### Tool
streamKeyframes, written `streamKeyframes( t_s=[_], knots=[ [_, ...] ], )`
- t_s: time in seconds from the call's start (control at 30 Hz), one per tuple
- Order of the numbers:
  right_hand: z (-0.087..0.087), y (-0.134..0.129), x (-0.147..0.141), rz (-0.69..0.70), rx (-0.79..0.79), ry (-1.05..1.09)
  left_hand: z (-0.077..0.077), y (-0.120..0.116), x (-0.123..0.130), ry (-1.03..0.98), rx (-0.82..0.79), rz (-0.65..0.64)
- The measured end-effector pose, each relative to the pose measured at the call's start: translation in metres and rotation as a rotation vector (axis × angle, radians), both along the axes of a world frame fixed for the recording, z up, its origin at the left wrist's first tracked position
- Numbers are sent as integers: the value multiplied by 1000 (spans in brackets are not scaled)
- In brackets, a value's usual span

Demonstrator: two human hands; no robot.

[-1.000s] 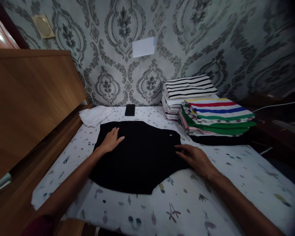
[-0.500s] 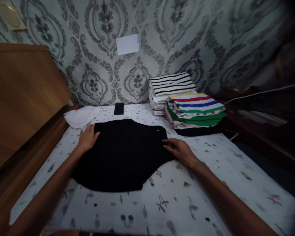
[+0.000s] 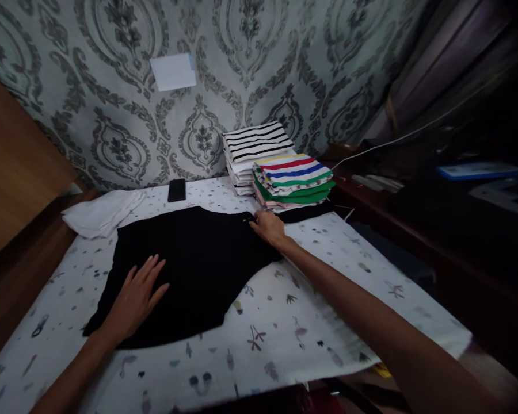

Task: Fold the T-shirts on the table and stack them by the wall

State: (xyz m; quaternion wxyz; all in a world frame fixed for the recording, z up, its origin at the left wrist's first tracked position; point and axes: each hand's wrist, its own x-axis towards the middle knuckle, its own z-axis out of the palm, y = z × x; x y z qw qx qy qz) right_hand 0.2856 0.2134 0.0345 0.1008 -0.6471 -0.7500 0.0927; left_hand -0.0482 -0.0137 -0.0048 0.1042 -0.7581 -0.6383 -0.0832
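A black garment lies spread flat on the patterned white sheet. My left hand rests palm down on its left part, fingers spread. At the garment's upper right edge, by a small light mark, my right hand has its fingers bent together on the black cloth. Just behind that hand stands a pile of folded clothes with a striped multicoloured piece on top and green below. A folded black cloth lies under that pile.
Behind are a stack with black-and-white stripes and a black phone. A crumpled white cloth lies at the left, near a wooden panel. A thin cable crosses the dark right side.
The view has turned right. My left hand has come down from the garment's upper left edge onto its surface. My right hand has moved up along the right edge to the corner.
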Motion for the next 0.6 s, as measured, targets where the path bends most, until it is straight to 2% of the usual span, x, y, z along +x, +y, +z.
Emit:
streamKeyframes(
  t_s=[0.07,0.2,0.23,0.43,0.53,0.6],
  knots=[
    [0,0,-3,12,58,36,2,0,1,7,3,-2],
    [-3,-2,2,34,309,168,2,0,1,3,18,-24],
    [-4,-2,4,28,320,155,1,0,0,0,27,-26],
    [-8,-1,6,53,159,-87,-2,0,-3,-29,35,-18],
    [-4,-3,5,60,167,-98,-1,0,-3,-26,23,-19],
    [-2,-4,3,146,230,-70,-2,0,-2,-26,25,-18]
  ],
)
